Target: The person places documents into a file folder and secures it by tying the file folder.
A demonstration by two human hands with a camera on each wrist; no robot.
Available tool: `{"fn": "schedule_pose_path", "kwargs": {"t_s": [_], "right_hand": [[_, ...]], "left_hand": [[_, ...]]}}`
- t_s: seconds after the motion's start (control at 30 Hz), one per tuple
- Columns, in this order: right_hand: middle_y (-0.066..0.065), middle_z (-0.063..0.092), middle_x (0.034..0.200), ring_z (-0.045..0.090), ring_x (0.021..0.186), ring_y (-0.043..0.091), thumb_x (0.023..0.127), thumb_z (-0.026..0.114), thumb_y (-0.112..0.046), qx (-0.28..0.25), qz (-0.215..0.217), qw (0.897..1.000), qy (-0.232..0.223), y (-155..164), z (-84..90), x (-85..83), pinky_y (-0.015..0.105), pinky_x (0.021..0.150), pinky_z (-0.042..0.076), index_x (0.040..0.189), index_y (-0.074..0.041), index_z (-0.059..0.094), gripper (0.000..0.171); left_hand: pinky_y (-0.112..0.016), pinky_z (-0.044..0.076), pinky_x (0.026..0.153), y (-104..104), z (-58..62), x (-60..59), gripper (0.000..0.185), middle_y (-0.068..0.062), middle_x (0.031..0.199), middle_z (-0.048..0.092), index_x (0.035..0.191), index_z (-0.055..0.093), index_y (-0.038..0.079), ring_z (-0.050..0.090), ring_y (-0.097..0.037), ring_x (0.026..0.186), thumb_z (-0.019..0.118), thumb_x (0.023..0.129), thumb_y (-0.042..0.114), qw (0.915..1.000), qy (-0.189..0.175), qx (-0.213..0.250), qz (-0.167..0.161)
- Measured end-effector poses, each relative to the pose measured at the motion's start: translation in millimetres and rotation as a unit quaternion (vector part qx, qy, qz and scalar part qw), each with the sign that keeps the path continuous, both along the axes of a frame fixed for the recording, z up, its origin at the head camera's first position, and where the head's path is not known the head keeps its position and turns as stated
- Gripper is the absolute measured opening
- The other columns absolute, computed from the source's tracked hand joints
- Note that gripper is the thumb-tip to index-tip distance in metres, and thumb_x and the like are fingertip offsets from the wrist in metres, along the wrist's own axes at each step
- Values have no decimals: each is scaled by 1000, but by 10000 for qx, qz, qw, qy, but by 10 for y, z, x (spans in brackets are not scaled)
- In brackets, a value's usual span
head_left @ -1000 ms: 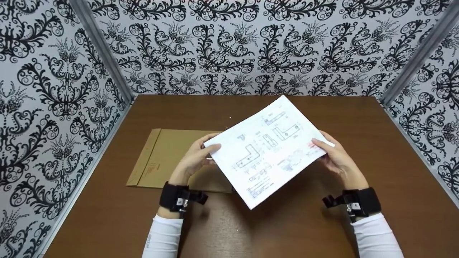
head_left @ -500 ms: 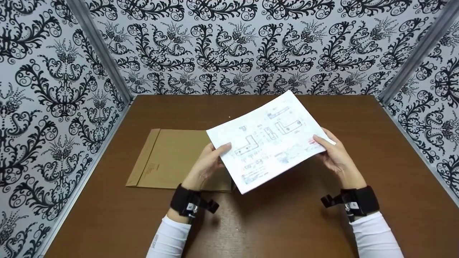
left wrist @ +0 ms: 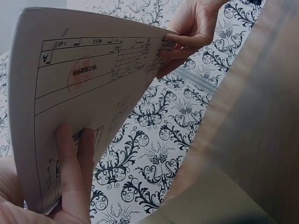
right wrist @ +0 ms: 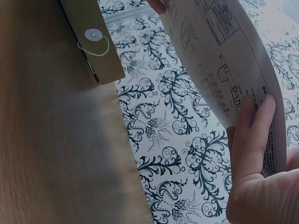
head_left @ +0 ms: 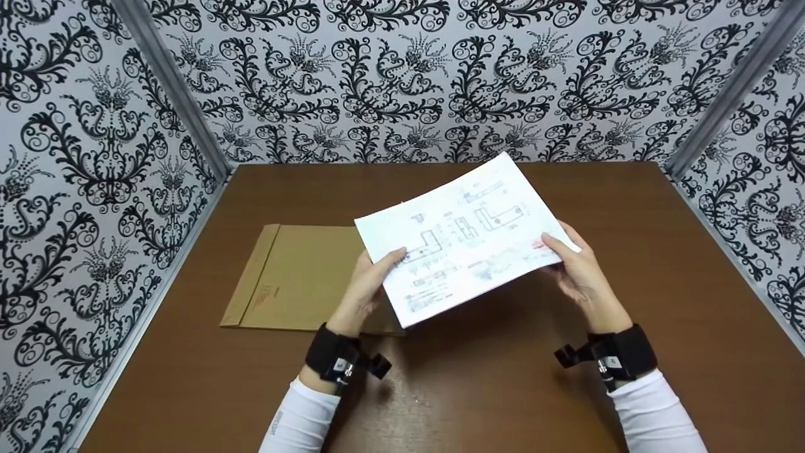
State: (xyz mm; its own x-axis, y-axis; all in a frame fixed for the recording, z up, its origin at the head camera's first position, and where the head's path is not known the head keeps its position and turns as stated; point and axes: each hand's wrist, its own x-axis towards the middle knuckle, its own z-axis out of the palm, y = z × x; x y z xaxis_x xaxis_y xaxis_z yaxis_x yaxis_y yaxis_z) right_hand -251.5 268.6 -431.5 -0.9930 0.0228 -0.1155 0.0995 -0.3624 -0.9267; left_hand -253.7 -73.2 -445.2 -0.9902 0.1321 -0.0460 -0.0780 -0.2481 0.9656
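Note:
A stack of white paper sheets printed with technical drawings is held up over the table, tilted, between both hands. My left hand grips its left edge, thumb on top of the printed face and fingers underneath. The right hand pinches the right corner near a red stamp, thumb above. In the left wrist view the underside of the sheets shows a title block and another red stamp, with left fingers spread against it. In the right wrist view the right fingers press on the underside too.
A flat brown envelope lies on the left of the brown table, partly behind the left hand and papers. Its string-and-button closure shows in the right wrist view. Patterned walls enclose the table at the back and sides.
The left hand has shifted right and inward along the papers' edge. The sheets' near corner has risen and swung left, so the stack lies more level. The envelope has not moved.

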Motion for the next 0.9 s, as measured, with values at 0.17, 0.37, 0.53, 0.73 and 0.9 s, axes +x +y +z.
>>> {"fn": "schedule_pose_path", "kwargs": {"t_s": [0.17,0.37,0.53,0.73,0.9], "right_hand": [[-7,75,84,74,71,5,104,58,-14,142,56,9999,1,-12,10,7,18,60,59,118,-30,62,22],[-7,75,86,75,74,7,104,58,-16,207,266,9994,-69,20,52,32,21,60,60,121,-30,61,22],[-6,76,91,76,78,9,105,55,-15,262,572,9980,-98,72,91,44,24,65,62,119,-29,63,21],[-4,78,96,76,81,10,107,52,-15,418,1078,9933,8,166,109,28,26,71,62,118,-30,68,25],[-2,78,102,77,85,12,108,48,-14,556,1760,9828,115,269,119,27,27,72,63,128,-27,62,28]], "left_hand": [[-24,62,68,-46,0,-18,34,-3,98,76,133,58,-1,75,-11,76,60,100,11,9983,160,-558,-36],[-25,62,68,-99,4,-41,34,-9,102,77,132,60,-1,76,-12,77,61,100,10,9964,278,-805,-44],[-26,63,70,-152,23,-49,36,-12,105,77,133,59,0,76,-13,79,62,100,11,9953,331,-902,-118],[-25,63,71,-244,41,-77,37,-11,105,77,135,57,-1,76,-12,79,62,100,10,9930,404,-1080,-254],[-27,63,72,-330,61,-97,40,-3,100,77,137,55,-1,77,-12,79,62,100,11,9924,371,-1033,-557]]}}
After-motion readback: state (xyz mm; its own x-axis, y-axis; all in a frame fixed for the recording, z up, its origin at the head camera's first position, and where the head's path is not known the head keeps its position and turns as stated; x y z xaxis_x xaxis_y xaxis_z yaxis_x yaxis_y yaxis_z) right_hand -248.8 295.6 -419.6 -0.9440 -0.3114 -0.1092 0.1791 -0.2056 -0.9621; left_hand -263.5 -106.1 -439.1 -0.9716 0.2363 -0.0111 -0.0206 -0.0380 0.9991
